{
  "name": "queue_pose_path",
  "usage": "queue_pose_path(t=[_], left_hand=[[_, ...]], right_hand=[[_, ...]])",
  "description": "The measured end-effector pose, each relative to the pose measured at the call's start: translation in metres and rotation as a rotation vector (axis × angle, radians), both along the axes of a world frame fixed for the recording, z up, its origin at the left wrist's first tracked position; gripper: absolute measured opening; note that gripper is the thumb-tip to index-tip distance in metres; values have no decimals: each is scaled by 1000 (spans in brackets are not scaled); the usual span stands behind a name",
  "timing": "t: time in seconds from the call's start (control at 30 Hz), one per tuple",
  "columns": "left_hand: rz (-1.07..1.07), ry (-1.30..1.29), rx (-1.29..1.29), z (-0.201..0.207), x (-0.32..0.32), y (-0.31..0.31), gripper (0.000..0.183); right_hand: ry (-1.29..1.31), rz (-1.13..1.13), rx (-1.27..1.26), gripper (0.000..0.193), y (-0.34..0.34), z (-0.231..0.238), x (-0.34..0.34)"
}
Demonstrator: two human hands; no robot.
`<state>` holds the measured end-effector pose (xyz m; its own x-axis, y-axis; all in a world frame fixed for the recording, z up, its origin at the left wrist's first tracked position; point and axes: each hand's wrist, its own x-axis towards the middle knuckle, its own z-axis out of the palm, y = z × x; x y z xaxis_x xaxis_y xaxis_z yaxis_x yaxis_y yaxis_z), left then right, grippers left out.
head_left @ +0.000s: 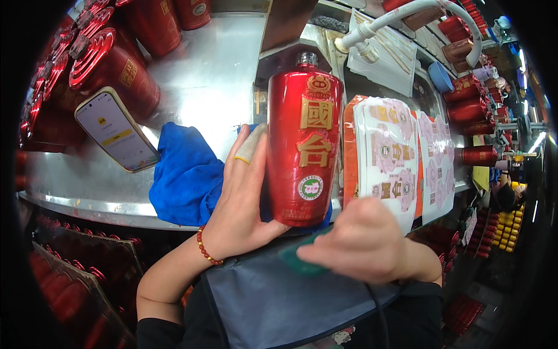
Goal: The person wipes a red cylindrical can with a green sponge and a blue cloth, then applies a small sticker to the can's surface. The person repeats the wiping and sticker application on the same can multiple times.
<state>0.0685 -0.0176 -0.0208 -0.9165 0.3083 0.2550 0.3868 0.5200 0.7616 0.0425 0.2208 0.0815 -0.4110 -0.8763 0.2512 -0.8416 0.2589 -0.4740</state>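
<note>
A glossy red bottle (302,151) with gold raised lettering, a round white-and-green emblem and a clear stopper lies in front of me. Along its left side rests my left hand (247,192), thumb at the base, steadying it; one finger wears a pale fabric finger cover with a yellow edge. My right hand (363,244), smeared by motion, is closed on a flat green piece (305,256) near my apron, just below the bottle's base. A blue cloth (186,174) is bunched left of my left hand and shows again under the bottle.
Sheets of stickers (389,151) lie right of the bottle on an orange-red backing. A phone (116,131) leans against red bottles (116,70) at the left of the metal table (215,75). A white curved pipe (407,11) arches over the far right; a blue bowl (440,77) stands beyond.
</note>
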Motion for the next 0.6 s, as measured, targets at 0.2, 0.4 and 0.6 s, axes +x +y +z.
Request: queue_pose_path(t=[0.2,0.4,0.6], left_hand=[[22,-13,20,6,0,2,116],[127,1,20,15,5,10,113],[150,27,11,21,6,13,112]], right_hand=[[281,-146,-16,39,-1,-5,14],[328,-283,71,37,-9,14,16],[427,-344,74,38,-12,14,17]])
